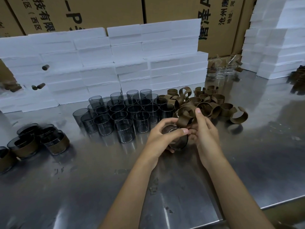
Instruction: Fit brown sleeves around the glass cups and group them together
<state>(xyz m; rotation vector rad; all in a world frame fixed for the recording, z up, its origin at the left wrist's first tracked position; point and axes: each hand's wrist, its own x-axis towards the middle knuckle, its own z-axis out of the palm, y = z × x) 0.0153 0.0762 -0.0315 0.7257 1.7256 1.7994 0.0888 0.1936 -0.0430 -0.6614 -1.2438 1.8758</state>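
Near centre of steel table [165, 187], left hand [158, 136] curls round smoked glass cup [179, 142], tilted; right hand [204, 134] pinches brown sleeve [184, 120] against it. Bare metal open toward near edge. Behind: clustered bare cups [125, 111], curled sleeve pile [206, 103]. Far left: sleeved cups [54, 142]. Foam blocks [115, 63] wall rear.

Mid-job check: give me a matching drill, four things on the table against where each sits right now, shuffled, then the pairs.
Things:
1. sleeved cups
2. bare glass cups
3. loose brown sleeves
4. cup being fitted

Places:
A. pile right of the bare cups
B. held between left hand and right hand
C. far left of the steel table
D. centre block before the white foam blocks

Pairs: 1-C, 2-D, 3-A, 4-B
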